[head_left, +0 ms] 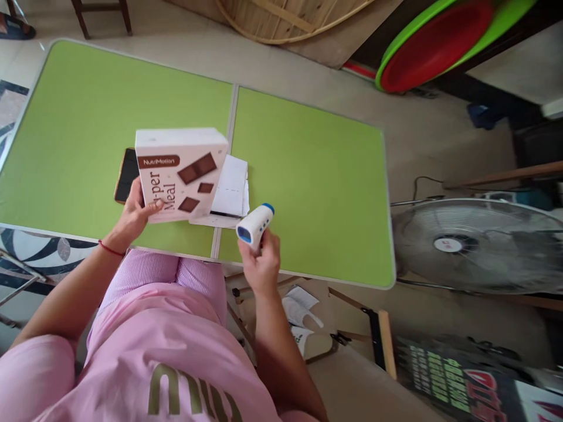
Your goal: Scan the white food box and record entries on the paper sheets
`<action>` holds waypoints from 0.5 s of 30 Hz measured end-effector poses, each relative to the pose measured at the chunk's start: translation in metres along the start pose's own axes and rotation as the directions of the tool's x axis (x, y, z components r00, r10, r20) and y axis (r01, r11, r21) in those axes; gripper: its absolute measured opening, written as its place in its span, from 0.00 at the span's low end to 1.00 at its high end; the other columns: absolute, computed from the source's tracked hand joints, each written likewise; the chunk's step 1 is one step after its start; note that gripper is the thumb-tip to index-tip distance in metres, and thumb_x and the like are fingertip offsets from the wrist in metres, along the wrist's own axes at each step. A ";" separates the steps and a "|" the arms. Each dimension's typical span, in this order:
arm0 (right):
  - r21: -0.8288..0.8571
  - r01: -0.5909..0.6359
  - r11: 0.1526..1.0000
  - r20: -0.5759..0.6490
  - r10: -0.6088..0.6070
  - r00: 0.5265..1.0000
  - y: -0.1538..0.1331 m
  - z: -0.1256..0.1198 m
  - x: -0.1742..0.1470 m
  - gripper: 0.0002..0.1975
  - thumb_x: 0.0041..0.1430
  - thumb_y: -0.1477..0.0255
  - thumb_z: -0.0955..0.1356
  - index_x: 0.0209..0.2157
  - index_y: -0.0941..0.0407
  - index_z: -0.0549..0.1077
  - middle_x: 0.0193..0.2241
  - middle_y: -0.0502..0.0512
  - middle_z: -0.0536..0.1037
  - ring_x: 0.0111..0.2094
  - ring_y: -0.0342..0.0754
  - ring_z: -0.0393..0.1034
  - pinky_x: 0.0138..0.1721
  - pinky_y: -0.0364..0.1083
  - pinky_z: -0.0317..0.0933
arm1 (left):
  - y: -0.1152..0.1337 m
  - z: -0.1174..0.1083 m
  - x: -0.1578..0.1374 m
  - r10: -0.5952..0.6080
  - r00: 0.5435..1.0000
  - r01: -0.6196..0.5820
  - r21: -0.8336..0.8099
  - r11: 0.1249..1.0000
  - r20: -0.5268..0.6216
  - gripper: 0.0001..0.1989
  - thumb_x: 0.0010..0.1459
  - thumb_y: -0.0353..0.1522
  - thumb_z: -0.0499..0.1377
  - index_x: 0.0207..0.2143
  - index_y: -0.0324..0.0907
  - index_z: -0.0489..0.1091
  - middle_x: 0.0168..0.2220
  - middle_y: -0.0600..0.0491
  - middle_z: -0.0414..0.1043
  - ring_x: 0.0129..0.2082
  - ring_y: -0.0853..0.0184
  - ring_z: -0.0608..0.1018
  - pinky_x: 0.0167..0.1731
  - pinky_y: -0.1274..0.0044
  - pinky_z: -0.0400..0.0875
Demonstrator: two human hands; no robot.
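Observation:
My left hand (137, 212) grips the lower left corner of a white meal box (180, 181) with brown chocolate pictures, held tilted above the table. In my right hand (263, 261) is a white infrared thermometer (255, 225) with a blue tip and a small screen, fingers wrapped around its handle. Behind the box, a dark phone (127, 176) in a tan case is partly hidden. Folded white paper (231, 186) lies between the box and the thermometer, its left part covered by the box.
The green folding table (308, 176) has a metal seam down its middle. A floor fan (475, 246) stands close to its right end. Red and green basins (435, 44) lean at the back right. A chair (352, 363) with papers on it is by my right side.

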State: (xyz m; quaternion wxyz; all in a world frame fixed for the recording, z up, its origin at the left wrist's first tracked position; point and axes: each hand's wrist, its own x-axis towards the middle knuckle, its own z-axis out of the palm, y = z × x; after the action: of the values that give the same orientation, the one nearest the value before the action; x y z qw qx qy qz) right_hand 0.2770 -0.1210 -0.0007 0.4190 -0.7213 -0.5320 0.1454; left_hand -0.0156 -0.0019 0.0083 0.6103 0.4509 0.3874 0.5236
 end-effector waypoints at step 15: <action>-0.389 0.340 0.856 0.094 -0.330 0.939 0.056 0.011 0.043 0.19 0.66 0.63 0.65 0.52 0.57 0.77 0.45 0.65 0.75 0.47 0.57 0.70 0.50 0.56 0.65 | -0.073 0.033 0.151 0.206 0.911 -0.263 0.116 0.958 0.358 0.50 0.48 0.51 0.71 0.69 0.49 0.58 0.64 0.43 0.67 0.66 0.44 0.68 0.64 0.54 0.68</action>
State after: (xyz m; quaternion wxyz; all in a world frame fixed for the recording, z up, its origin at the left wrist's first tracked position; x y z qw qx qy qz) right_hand 0.3227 -0.0830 -0.0394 0.2755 -0.6860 -0.6726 -0.0328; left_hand 0.0596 0.1393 -0.0516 0.5621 0.6263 0.2596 0.4738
